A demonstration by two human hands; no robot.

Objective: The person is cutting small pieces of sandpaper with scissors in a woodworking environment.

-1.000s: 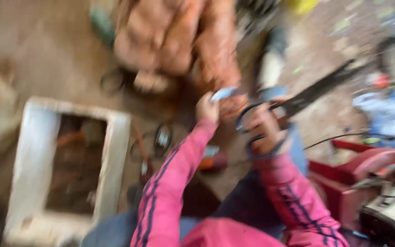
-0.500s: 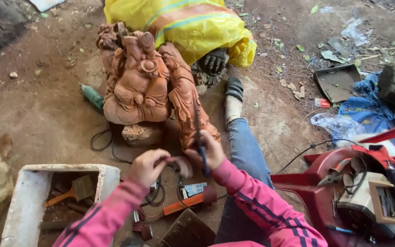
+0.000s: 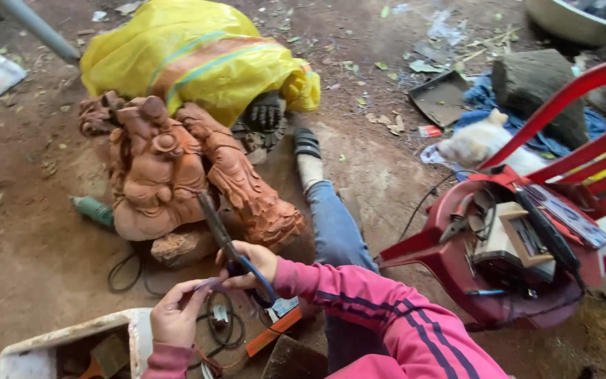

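My right hand point(image 3: 250, 263) grips large scissors point(image 3: 227, 242), fingers through the blue plastic handles, the long dark metal blades angling up and left toward a carved wooden statue point(image 3: 177, 172). My left hand point(image 3: 177, 312) pinches a small thin strip point(image 3: 208, 283), pale and purplish, between thumb and fingertips; its far end meets the scissors just below my right hand. I cannot tell what the strip is made of. The statue is reddish-brown, rounded and deeply carved, lying on the dirt floor point(image 3: 29, 260) just beyond my hands. A crinkled yellow plastic sheet point(image 3: 198, 56) bulges behind it. A white foam box point(image 3: 71, 344) with rough, chipped walls sits at lower left. A glossy red plastic chair point(image 3: 527, 238) at right carries tools on its seat. Compared with half a second ago, my hands sit lower and further left in view, the blades tilt rather than stand upright, and the chair has come closer.
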